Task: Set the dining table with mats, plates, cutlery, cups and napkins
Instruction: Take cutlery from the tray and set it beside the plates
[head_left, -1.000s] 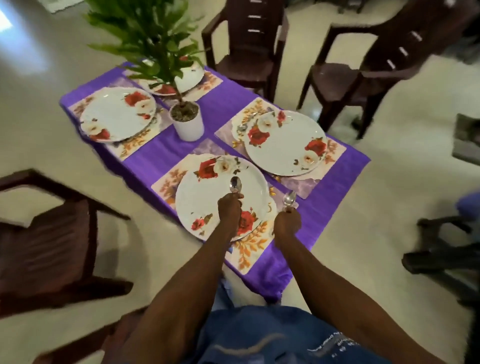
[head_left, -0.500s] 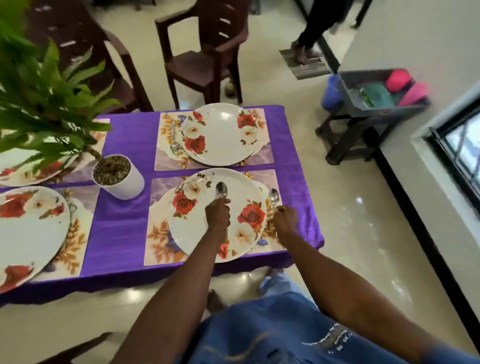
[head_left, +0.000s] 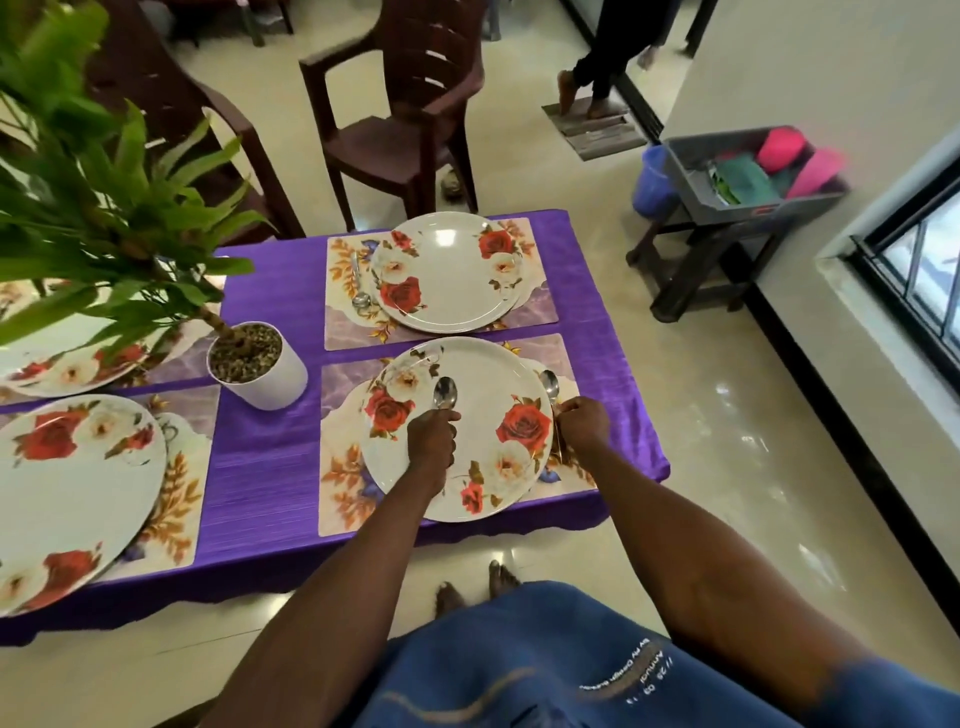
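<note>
A rose-patterned plate (head_left: 467, 457) lies on a floral mat (head_left: 345, 467) at the near right of the purple-clothed table (head_left: 265, 452). My left hand (head_left: 431, 441) hovers over the plate, shut on a steel spoon (head_left: 445, 393) whose bowl points away from me. My right hand (head_left: 584, 423) is at the plate's right rim, shut on a second spoon (head_left: 549, 384) that rests low on the mat. Beyond, another plate (head_left: 452, 275) sits on its mat with a spoon (head_left: 358, 283) to its left.
A potted plant (head_left: 254, 364) stands mid-table, its leaves over two more plates (head_left: 67, 493) on the left. Brown chairs (head_left: 405, 119) stand behind the table. A grey crate (head_left: 743, 176) of coloured cups and cloths sits on a stool at right. A person's legs (head_left: 597, 67) stand far back.
My view has swung round the table's end, so the setting now lies straight ahead. Both hands keep their spoons; the right hand's spoon has stayed low beside the plate.
</note>
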